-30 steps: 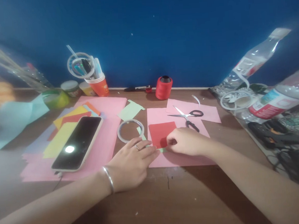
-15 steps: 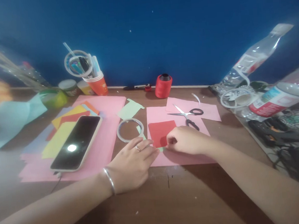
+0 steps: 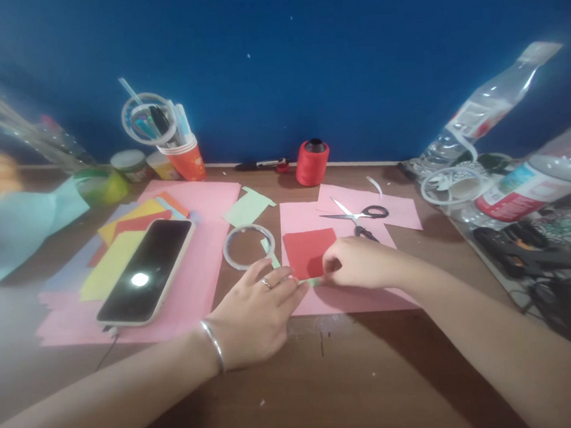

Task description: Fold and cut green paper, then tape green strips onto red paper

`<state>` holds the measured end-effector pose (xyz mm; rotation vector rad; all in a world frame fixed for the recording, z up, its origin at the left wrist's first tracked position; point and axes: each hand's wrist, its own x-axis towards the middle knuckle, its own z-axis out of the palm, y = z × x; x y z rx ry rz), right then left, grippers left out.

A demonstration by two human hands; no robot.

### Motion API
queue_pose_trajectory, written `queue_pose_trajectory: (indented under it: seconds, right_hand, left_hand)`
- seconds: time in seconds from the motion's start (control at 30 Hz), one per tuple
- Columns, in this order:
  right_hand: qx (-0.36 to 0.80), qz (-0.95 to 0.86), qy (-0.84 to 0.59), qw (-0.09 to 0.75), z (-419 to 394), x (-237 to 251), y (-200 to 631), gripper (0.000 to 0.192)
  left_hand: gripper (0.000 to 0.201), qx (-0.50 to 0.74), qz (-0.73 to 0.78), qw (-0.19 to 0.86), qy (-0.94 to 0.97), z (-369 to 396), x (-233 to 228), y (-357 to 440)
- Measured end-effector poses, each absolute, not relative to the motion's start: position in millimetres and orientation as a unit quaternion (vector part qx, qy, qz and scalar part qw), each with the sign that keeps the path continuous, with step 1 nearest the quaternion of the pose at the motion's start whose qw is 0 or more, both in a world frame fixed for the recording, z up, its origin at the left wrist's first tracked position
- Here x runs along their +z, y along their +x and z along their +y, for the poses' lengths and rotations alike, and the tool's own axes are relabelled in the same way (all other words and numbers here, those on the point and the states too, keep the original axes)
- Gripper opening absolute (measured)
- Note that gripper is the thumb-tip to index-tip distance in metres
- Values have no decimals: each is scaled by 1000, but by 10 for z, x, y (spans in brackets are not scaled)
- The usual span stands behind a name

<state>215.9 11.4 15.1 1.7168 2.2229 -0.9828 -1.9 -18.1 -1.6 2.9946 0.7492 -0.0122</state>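
Note:
A red paper square (image 3: 310, 254) lies on a pink sheet (image 3: 316, 304). Along its lower edge runs a narrow pale green paper strip (image 3: 314, 282), mostly hidden between my hands. My left hand (image 3: 260, 307), wearing a ring and a bangle, rests with extended fingers at the strip's left end. At the other end, by the red square's lower right corner, my right hand (image 3: 360, 261) is closed with its fingertips pinched on the strip. Black-handled scissors (image 3: 357, 216) lie spread just beyond the right hand. A tape roll (image 3: 226, 252) sits beyond the left hand, with another green strip (image 3: 272, 254) beside it.
On the left, a phone (image 3: 145, 272) lies over coloured papers (image 3: 108, 265). Behind stand a paper cup of pens (image 3: 186, 159) and a red thread spool (image 3: 312, 163). A green scrap (image 3: 250, 207) lies mid-table. Plastic bottles (image 3: 523, 191) and cables crowd the right side.
Both hands have shifted slightly to the right along the lower edge of the red square. The right hand now covers more of the scissors' lower handle. The papers look unmoved.

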Motion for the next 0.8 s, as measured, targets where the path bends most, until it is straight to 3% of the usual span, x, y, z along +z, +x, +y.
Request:
queue_pose_trajectory:
  seconds: [0.47,0.8]
  right_hand:
    - [-340,743,565,114,200,193,2344,31]
    - [-352,734,569,115,204,167,2360,21]
  left_hand:
    - [48,-3,268,53,962,-206,-18,5]
    - [46,-7,265,50,963,-186,-1,10]
